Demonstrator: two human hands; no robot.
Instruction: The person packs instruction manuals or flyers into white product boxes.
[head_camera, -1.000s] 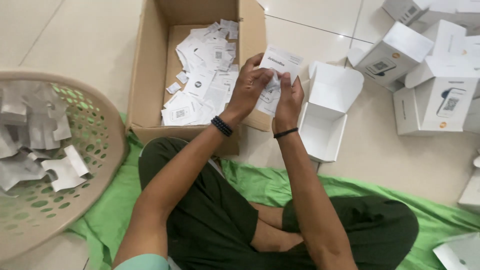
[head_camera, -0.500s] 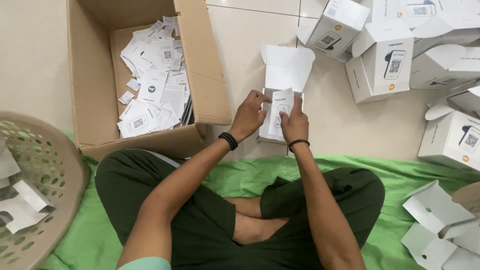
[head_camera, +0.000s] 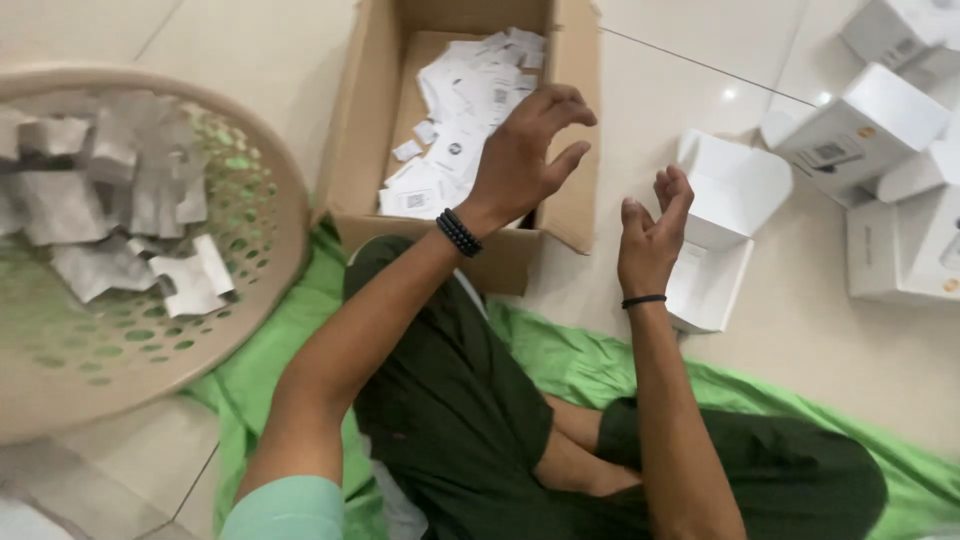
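My left hand (head_camera: 525, 150) hovers with spread fingers over the near right corner of a brown cardboard box (head_camera: 365, 130) that holds several white paper leaflets (head_camera: 465, 100). It holds nothing. My right hand (head_camera: 652, 235) is raised, fingers apart and empty, just left of an opened white box (head_camera: 725, 235) that lies on the tiled floor with its lid flipped up. Both wrists wear dark bead bracelets. I sit cross-legged in dark trousers on a green cloth (head_camera: 570, 365).
A round beige perforated basket (head_camera: 130, 350) at the left holds several grey paper pieces (head_camera: 130, 210). Several closed white product boxes (head_camera: 880, 130) stand at the upper right on the pale tiled floor.
Both hands held a white leaflet over the open white box. Now they are empty; the left hand has swung to the cardboard box, and the view has turned left.
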